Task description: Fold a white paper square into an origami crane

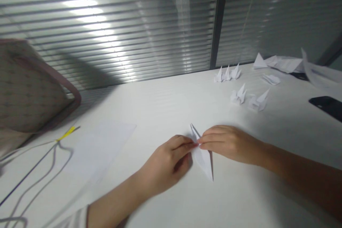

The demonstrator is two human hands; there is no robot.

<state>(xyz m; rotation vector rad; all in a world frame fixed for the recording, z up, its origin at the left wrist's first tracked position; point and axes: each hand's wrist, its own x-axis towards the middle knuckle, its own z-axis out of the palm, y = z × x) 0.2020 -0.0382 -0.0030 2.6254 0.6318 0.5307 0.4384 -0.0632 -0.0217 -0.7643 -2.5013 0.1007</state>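
1. Two hands: one left hand (165, 165) and one right hand (229, 144), either side of the folded paper piece (202, 153)
2. One folded paper piece, the landmark, pinched between both hands
3. Five origami figures (238, 95) beyond the folded paper piece and to its right, three in a back row and two in front
4. One pointed paper fold (260, 61) and one flatter folded paper (271, 79), both farther beyond it
5. Two loose paper sheets (284, 65) far beyond it and to the right
6. One black phone (327, 107) to its right
7. One blank paper sheet (101, 146) to its left
8. Two cables (29, 173) and one yellow tag (66, 133), farther left
9. One padded chair back (26, 89) at the far left
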